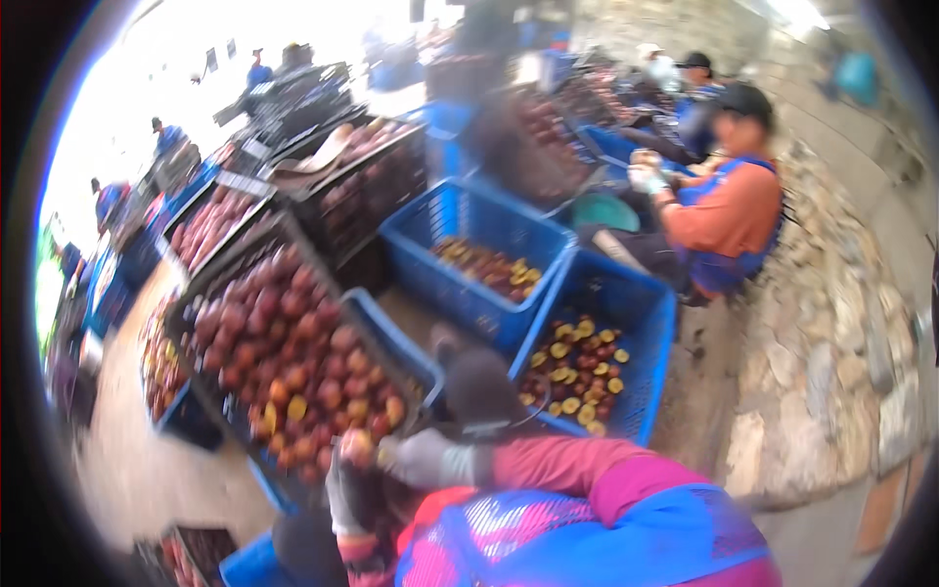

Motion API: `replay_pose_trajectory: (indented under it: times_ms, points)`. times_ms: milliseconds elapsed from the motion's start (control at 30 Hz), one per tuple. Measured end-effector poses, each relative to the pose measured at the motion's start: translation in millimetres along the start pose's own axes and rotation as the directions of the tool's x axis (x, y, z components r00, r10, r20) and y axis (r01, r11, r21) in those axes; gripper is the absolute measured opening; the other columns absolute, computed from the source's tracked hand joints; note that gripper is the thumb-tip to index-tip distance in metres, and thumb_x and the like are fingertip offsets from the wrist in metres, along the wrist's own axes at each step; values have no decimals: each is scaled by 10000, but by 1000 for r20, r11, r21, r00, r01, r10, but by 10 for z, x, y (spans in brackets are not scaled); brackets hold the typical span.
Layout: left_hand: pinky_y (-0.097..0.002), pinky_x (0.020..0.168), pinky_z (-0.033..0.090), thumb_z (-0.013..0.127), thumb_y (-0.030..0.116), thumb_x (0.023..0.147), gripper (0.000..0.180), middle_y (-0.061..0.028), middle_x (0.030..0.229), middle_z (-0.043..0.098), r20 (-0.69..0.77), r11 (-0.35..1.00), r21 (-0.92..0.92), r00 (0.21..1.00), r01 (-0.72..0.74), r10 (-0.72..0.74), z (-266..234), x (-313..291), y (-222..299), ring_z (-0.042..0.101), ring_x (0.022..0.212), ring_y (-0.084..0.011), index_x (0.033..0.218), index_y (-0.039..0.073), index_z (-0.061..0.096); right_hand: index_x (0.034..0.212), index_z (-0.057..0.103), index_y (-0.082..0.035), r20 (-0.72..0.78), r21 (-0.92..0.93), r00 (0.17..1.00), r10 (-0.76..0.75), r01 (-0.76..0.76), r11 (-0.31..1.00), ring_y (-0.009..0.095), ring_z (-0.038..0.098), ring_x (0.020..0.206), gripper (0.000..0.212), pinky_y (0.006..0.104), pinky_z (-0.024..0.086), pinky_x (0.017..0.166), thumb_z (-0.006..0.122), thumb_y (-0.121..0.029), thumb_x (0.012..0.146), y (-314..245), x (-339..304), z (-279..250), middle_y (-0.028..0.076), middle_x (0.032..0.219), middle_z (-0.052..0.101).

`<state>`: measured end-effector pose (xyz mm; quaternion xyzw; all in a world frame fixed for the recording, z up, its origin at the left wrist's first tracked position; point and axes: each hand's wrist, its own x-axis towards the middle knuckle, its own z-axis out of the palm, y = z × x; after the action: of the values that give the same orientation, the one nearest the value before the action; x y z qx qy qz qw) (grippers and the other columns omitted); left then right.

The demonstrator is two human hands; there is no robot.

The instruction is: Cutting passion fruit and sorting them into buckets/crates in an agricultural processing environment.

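At the near corner of a dark crate (347,354) heaped with red-purple plums (269,323), both my hands work close together in grey gloves. My left hand (348,494) is closed round a reddish-yellow plum (358,447). Beside it, my right hand (425,462) is closed with its fingertips close to that plum. Blur hides whatever small thing those fingers may grip. A few fruits near the crate's front show yellow cut flesh. Right of my hands, a blue basket (650,367) holds cut plum halves (577,367) on its floor.
Another blue basket (469,303) with cut fruit stands beyond, beside stacked dark crates (377,191) of plums. A seated co-worker (729,215) in orange sleeves and gloves is at the right, near a turquoise basin (602,210). A stone wall (812,362) borders the right side.
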<state>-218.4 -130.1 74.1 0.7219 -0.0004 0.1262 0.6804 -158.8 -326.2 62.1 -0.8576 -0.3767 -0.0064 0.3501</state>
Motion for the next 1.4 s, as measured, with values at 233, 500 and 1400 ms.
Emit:
replay_pose_trajectory:
  times_ms: [233, 500, 1400]
  points:
    - [-332, 870, 546, 636, 442, 1096, 442, -32, 1180, 716, -73, 772, -595, 941, 225, -331, 519, 125, 350, 665, 984, -180, 1309, 58, 680, 1106, 572, -76, 9, 2, 994, 112, -112, 994, 415, 710, 639, 230, 531, 557, 594, 577, -298, 1047, -136, -64, -151, 150, 687, 677]
    - [-453, 1024, 518, 647, 509, 1066, 570, -112, 1342, 649, -27, 643, -708, 900, 290, -436, 398, 152, 230, 629, 1179, -275, 1406, 54, 598, 1078, 592, -63, -11, -50, 998, 63, -63, 997, 393, 672, 541, 269, 528, 510, 503, 630, -327, 1044, -43, -99, -34, 130, 609, 636]
    - [-365, 993, 570, 531, 473, 1130, 438, -82, 1295, 665, -25, 710, -667, 945, 227, -325, 41, -172, 834, 673, 1124, -188, 1403, 135, 581, 1454, 576, -65, -265, 479, 950, 164, -18, 878, 393, 739, 865, 619, 472, 595, 775, 721, -483, 1022, -374, 45, -961, 222, 994, 744]
